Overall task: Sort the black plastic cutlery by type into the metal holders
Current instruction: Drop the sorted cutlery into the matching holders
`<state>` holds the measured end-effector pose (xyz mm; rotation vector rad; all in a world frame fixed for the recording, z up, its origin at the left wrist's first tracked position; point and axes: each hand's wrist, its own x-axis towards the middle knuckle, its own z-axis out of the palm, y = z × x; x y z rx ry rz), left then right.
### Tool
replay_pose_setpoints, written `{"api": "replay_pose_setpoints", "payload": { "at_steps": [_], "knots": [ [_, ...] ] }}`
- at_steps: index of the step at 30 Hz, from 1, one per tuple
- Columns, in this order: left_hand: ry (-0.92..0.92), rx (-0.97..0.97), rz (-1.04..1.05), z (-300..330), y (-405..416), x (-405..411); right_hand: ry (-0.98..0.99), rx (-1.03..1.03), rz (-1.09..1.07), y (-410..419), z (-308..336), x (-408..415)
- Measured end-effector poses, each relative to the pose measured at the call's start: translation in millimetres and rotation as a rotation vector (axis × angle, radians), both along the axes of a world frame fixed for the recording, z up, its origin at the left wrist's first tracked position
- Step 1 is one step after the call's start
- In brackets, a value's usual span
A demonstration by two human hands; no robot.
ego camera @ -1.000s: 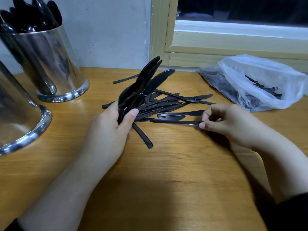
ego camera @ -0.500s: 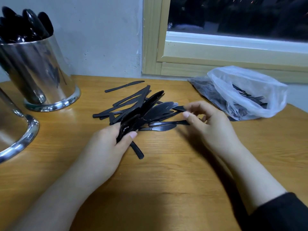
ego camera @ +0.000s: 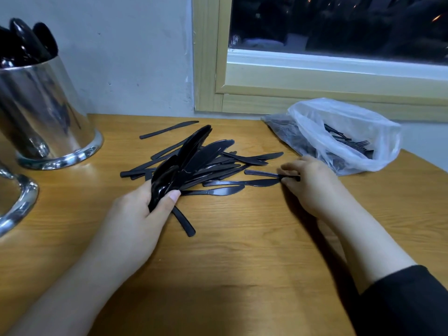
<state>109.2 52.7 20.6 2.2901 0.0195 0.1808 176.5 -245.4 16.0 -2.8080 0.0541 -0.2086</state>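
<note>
Our left hand (ego camera: 135, 219) grips a fanned bundle of black plastic knives (ego camera: 184, 158); our right hand (ego camera: 312, 185), knuckles up, apparently pinches one knife's handle (ego camera: 266, 174) beside the pile (ego camera: 218, 166).

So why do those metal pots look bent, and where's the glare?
Head view: the wide-angle lens bows the metal holder at the left edge; its base rim glares; the hands cast soft shadows on the table; the window is dark.

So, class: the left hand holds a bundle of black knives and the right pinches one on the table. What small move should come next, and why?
Probably lift that knife and slide it into the bundle. The right hand already pinches its end, and the left hand grips the bundle close by.
</note>
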Motion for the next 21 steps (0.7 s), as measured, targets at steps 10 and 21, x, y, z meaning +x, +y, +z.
{"api": "replay_pose_setpoints", "payload": {
  "at_steps": [10,21],
  "knots": [
    [0.020,0.002,0.001,-2.8,1.2,0.9,0.178,0.099,-0.098,-15.3,5.4,2.1],
    [-0.200,-0.107,0.101,-0.7,8.5,2.4,-0.002,0.636,0.326,45.6,20.7,-32.6]
  ]
}}
